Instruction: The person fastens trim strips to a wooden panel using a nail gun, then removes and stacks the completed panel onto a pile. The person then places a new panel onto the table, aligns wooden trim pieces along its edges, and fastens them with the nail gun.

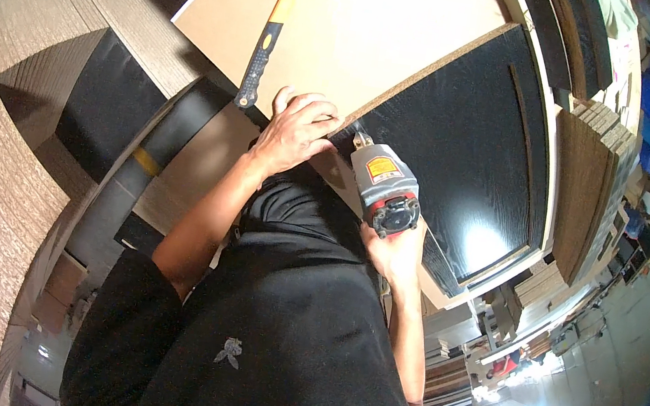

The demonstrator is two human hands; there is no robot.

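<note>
**Nail gun at the panel's edge**

The grey nail gun (383, 188) sits between both hands, its nose against the edge of the black panel (468, 132). The right hand (393, 250) is closed round its grip; the left hand (294, 130) presses flat, fingers curled, on the tan board (349, 32). The gun's long axis runs up-left toward the panel edge. A hammer (277, 26) lies nearby.

Black short-sleeve shirt (281, 338) w/ small grey chest emblem (229, 352); forearms bare.

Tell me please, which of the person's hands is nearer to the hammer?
Left. The left hand presses the board just beside the hammer handle's end; the right hand grips the nail gun, farther away.
</note>
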